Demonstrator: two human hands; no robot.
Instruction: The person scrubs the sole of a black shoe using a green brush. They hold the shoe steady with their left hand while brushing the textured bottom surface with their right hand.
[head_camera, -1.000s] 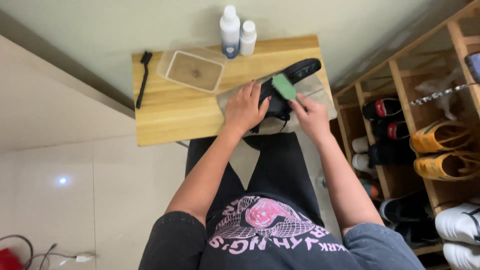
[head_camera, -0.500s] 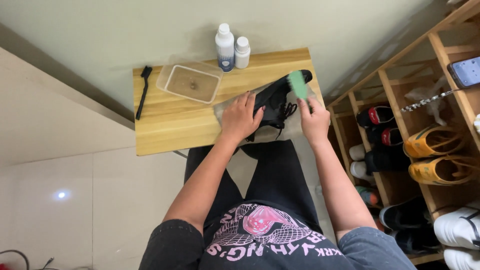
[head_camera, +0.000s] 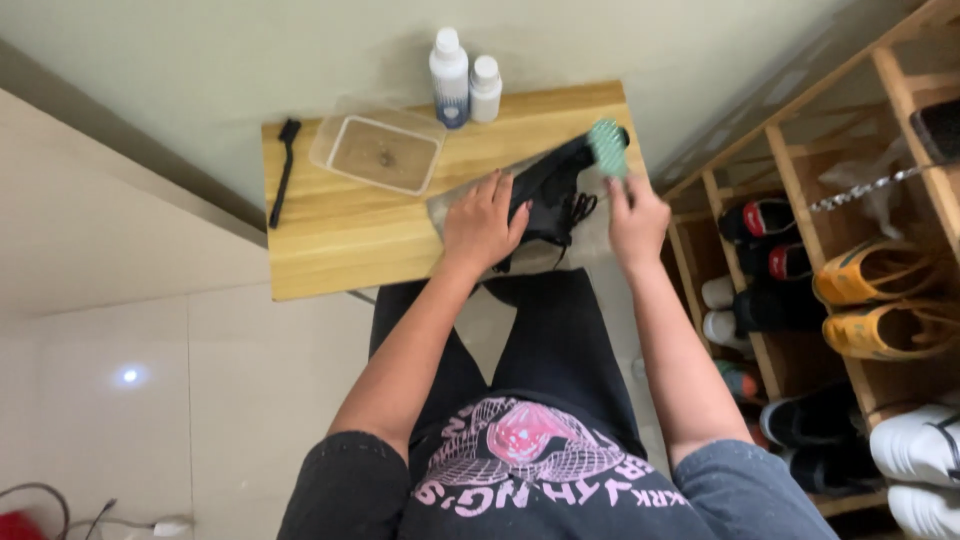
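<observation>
shoe (head_camera: 548, 196) on table (head_camera: 340, 235), tub (head_camera: 378, 151) left, bottles (head_camera: 465, 80) behind, rack (head_camera: 800, 240) right
</observation>
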